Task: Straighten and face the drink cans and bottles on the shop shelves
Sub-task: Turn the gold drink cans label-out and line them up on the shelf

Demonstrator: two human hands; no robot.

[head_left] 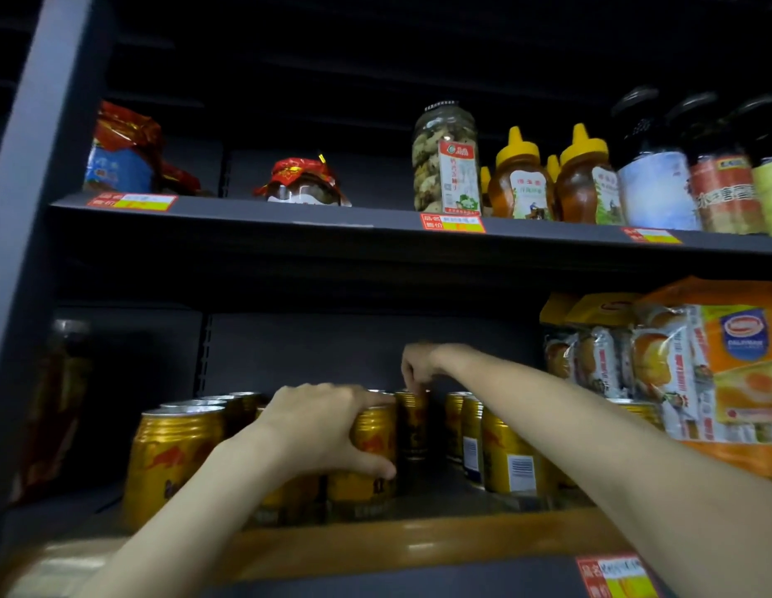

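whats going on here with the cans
A person is tidying gold drink cans on the lower shop shelf. The left hand grips a front gold can with a red logo around its side, while the right hand reaches further back and pinches the top of a gold can behind it. To the right, two gold cans show barcodes instead of their fronts, so they are not yet faced. The upper shelf holds jars and honey bottles.

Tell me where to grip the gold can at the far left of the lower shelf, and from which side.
Judging by its pose, wrap the far-left gold can round its smooth middle wall, coming from the open front. It stands upright at the shelf's front; another can crowds its right and the top tapers, so a top grip looks less secure.
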